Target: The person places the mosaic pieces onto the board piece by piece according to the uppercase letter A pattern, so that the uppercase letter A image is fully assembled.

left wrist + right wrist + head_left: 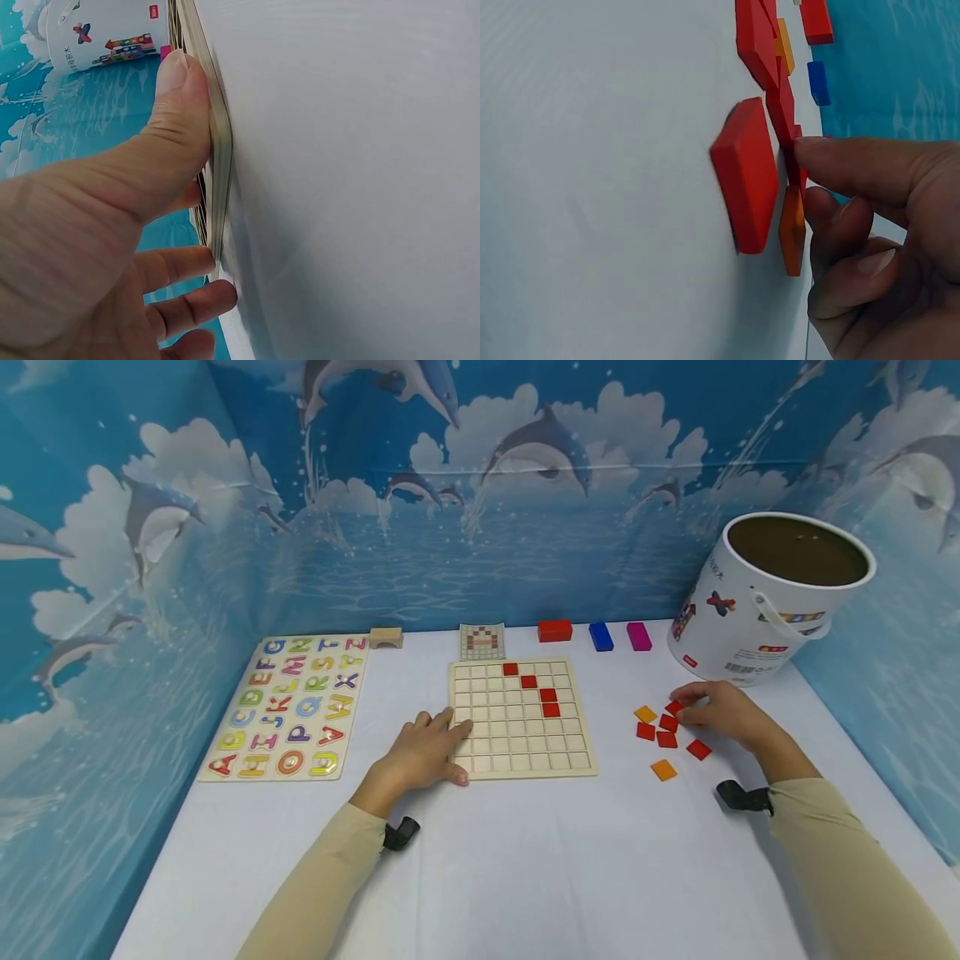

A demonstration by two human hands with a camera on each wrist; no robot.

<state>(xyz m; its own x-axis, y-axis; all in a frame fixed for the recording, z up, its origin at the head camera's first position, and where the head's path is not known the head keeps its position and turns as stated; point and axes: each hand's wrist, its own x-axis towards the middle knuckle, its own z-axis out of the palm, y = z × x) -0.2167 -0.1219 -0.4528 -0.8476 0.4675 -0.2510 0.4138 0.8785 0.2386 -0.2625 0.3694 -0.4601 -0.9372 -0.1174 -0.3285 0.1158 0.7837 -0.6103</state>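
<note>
On the counter [525, 868], the left hand [420, 753] lies across the left edge of the grid board [525, 747], fingers spread rather than curled, thumb against the near edge by the near-left corner, apparently steadying it. Toward the counter's right edge, well apart from the board, an orange tile [663, 769] lies closer in than most of the loose red tiles [667, 739]. The right hand [722, 712] is over the right of this cluster, fingers bent, fingertips at its farthest red tile [674, 707]; whether they pinch it I cannot tell. On the board, four placed tiles [551, 709], all red, step from the far edge toward the right edge. The step in hand looks like picking up another tile; the next move seems to call for a firm pinch, a lift and a carry leftward to a square matching the pattern card [482, 642], just beyond the board's far edge.
</note>
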